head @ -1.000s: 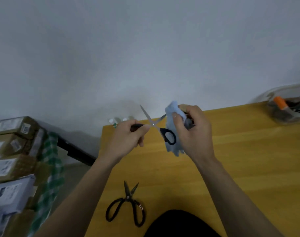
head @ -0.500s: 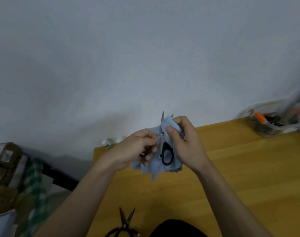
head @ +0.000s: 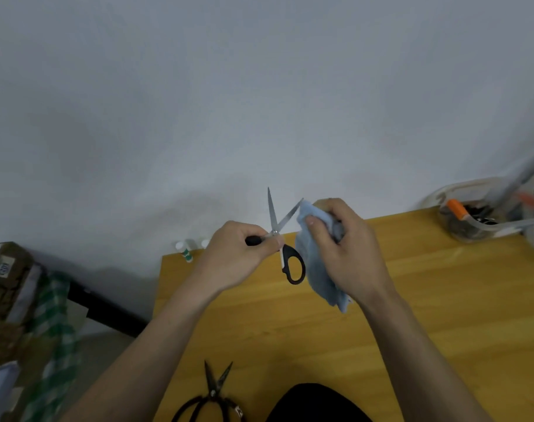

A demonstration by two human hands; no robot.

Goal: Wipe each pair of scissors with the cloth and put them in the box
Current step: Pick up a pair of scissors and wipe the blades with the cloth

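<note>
Above the wooden table (head: 411,300), the left hand (head: 235,257) has its fingers (head: 271,243) curled round one black handle of the silver scissors (head: 279,236), whose blades stand spread apart and point up. Just right of those fingers, the right hand (head: 347,251) grasps the bunched blue cloth (head: 317,269), which touches the tip of the right-hand blade. A second, all-black pair of scissors (head: 214,394) lies on the table well below both hands. The clear box (head: 475,220) sits far right.
</note>
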